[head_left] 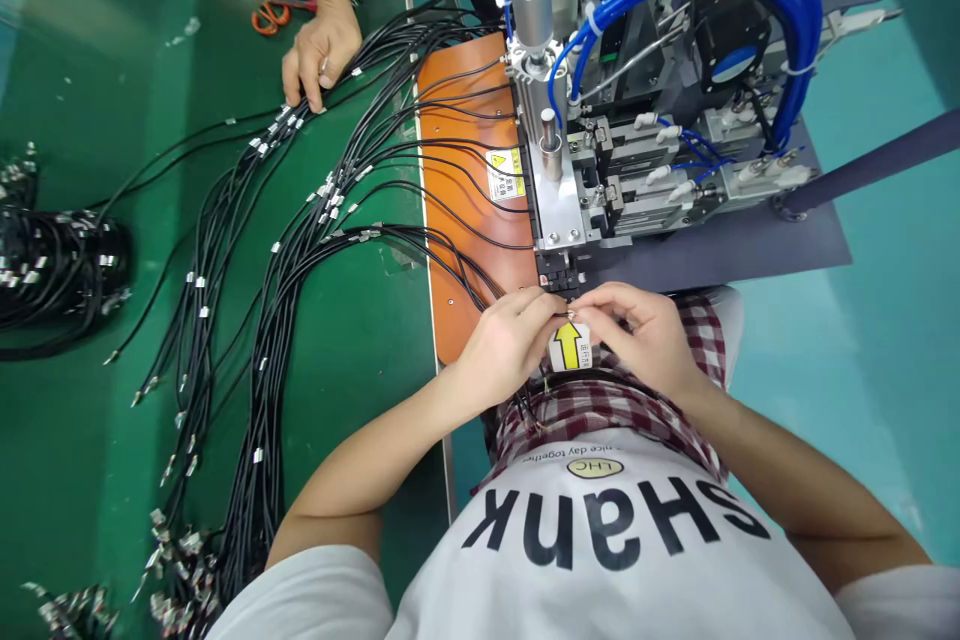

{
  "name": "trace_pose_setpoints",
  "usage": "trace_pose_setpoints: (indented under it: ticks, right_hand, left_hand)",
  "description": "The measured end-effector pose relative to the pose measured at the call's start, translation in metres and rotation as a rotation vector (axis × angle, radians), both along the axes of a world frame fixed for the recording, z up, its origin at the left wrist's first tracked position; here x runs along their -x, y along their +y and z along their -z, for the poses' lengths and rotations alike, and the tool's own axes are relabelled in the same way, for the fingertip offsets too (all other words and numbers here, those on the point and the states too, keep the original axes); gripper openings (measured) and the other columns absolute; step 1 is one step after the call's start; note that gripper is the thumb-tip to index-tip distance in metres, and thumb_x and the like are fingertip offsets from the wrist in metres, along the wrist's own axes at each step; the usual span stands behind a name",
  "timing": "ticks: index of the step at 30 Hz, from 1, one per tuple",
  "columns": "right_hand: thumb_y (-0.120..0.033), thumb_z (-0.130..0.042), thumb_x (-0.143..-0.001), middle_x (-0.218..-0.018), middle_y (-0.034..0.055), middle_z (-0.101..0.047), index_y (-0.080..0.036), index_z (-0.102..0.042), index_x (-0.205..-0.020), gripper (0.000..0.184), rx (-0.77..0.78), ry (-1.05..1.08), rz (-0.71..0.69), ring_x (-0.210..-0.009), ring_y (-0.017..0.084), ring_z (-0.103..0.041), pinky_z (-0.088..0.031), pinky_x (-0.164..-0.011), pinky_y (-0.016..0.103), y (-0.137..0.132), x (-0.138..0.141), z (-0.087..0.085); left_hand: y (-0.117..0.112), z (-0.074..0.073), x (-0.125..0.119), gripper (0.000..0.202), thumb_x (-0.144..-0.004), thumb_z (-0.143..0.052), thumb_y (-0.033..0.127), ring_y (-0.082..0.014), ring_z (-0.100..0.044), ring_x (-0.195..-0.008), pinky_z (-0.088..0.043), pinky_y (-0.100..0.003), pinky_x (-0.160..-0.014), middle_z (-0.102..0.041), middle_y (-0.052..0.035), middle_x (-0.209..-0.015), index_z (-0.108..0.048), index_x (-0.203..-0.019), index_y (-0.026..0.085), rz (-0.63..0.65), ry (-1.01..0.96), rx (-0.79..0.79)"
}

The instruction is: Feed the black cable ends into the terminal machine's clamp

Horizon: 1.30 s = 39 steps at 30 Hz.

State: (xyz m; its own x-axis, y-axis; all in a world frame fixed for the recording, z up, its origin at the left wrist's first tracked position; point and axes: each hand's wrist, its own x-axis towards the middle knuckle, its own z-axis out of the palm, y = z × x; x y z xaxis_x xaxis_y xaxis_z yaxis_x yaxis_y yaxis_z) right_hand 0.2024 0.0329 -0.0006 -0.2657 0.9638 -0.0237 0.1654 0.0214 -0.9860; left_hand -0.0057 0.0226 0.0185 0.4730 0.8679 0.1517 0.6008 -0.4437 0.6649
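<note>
Presently | cable end (571, 314) between left grip (511, 335) and right grip (637, 328) | both seemingly pinching it

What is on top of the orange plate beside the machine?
Black cables run across the orange plate, which also bears a yellow-and-white warning label. The part behind the left hand is hidden.

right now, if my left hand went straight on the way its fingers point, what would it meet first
Most likely the bare right hand, its fingers close ahead beside a tiny shiny piece; exact depth is unclear.
</note>
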Motion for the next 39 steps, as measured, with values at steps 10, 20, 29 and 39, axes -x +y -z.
trace_pose_setpoints:
  ticks: [10,20,29,39]
  right_hand:
    - [-0.028,-0.071,-0.090,-0.088,0.0024,-0.074,-0.023,-0.075,-0.090,0.007,-0.168,-0.109,-0.006,-0.075,0.016,-0.068,-0.054,-0.068,0.029,0.008,-0.002,-0.007]
    - [-0.026,-0.069,-0.091,-0.098,0.0035,-0.079,-0.028,-0.076,-0.093,0.007,-0.536,-0.463,0.016,-0.088,0.023,-0.072,-0.052,-0.086,0.039,0.001,-0.020,0.017]
    - [-0.038,-0.080,-0.081,-0.076,0.0004,-0.071,-0.020,-0.073,-0.087,0.021,0.275,0.182,-0.047,-0.060,0.011,-0.062,-0.054,-0.056,0.025,0.012,-0.013,-0.001]
    - [-0.039,-0.082,-0.079,-0.075,0.0010,-0.071,-0.019,-0.074,-0.084,0.022,0.251,0.155,-0.054,-0.056,0.011,-0.060,-0.051,-0.051,0.024,0.007,-0.002,0.011]
  left_hand:
    - [-0.006,0.002,-0.005,0.014,-0.099,-0.058,0.023,-0.0123,-0.071,-0.078,-0.056,-0.024,-0.076,-0.075,-0.0032,-0.092,-0.069,-0.106,0.018,-0.134,-0.228,0.170]
    - [-0.011,0.009,-0.016,0.017,-0.098,-0.059,0.027,-0.0147,-0.069,-0.080,-0.055,-0.026,-0.074,-0.075,-0.0061,-0.095,-0.071,-0.105,0.017,-0.220,-0.334,0.324]
    - [-0.010,0.005,-0.017,0.012,-0.093,-0.067,0.029,-0.0153,-0.071,-0.078,-0.058,-0.026,-0.072,-0.075,-0.0062,-0.089,-0.069,-0.094,0.017,-0.296,-0.393,0.328]
    - [-0.016,0.015,-0.018,0.020,-0.091,-0.072,0.034,-0.0120,-0.069,-0.060,-0.057,-0.023,-0.060,-0.067,0.0001,-0.070,-0.063,-0.095,0.016,-0.331,-0.693,0.558]
